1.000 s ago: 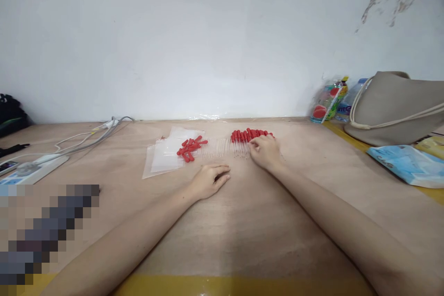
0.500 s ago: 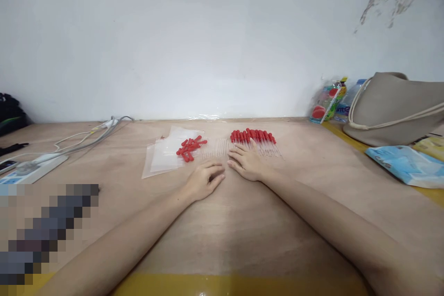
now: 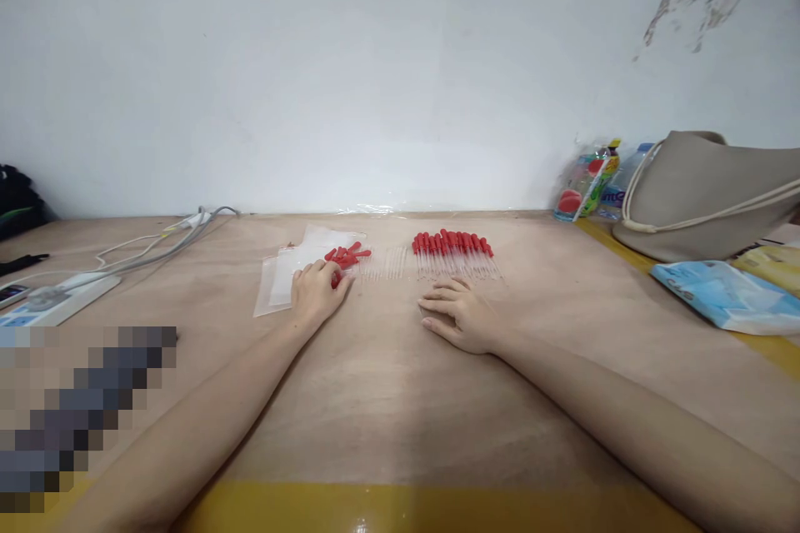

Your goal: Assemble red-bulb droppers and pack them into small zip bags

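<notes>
My left hand [image 3: 317,293] is at the near side of the small pile of red rubber bulbs [image 3: 353,253]. Its thumb and fingers curl around a bulb that shows between them. To the right of the pile lies a row of thin clear glass tubes [image 3: 395,263]. Farther right, droppers [image 3: 451,245] made of such tubes with red bulbs on their far ends lie side by side. In front of them rests my right hand [image 3: 463,321], thumb and forefinger nearly together; whatever is between the tips is too faint to make out.
Clear plastic bags [image 3: 273,287] lie under and left of the bulbs. A power strip [image 3: 75,296] with cables is at the left. On the right are bottles [image 3: 587,181], a grey bag [image 3: 706,191] and a blue packet [image 3: 718,296]. A white wall [image 3: 400,75] stands behind.
My left hand has moved left and away from me, from in front of the tubes to the red bulbs. My right hand has drawn back toward me and slightly right, off the droppers.
</notes>
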`<action>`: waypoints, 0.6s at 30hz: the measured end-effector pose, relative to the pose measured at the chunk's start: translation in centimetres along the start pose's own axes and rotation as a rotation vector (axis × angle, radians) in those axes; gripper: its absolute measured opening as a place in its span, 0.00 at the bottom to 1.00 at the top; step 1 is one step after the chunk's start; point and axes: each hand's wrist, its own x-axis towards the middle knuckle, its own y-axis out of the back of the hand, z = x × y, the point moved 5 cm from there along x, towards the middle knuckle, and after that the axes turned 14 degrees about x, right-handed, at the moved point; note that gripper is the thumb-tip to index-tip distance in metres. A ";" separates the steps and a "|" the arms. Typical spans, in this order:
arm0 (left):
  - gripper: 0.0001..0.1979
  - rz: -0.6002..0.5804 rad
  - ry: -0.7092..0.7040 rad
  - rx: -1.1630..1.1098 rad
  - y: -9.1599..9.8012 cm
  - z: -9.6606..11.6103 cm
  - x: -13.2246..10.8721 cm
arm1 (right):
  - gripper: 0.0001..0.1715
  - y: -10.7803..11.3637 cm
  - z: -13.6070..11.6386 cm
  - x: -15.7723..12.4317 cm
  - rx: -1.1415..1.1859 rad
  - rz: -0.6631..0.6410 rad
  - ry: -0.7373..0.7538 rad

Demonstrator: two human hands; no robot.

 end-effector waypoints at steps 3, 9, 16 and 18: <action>0.10 0.000 -0.032 0.040 0.3 0.5 -0.1 | 0.19 0.2 -0.2 0.1 0.012 0.047 -0.007; 0.11 0.016 -0.031 0.029 0.4 0.6 0.1 | 0.21 -0.8 -1.1 0.8 0.044 -0.042 0.042; 0.12 0.180 -0.295 -0.406 2.9 4.2 -2.2 | 0.14 0.0 0.5 -0.3 0.092 0.205 -0.057; 0.11 0.090 -0.420 -0.497 3.3 6.1 -3.2 | 0.19 0.4 1.0 -0.5 0.014 0.252 -0.174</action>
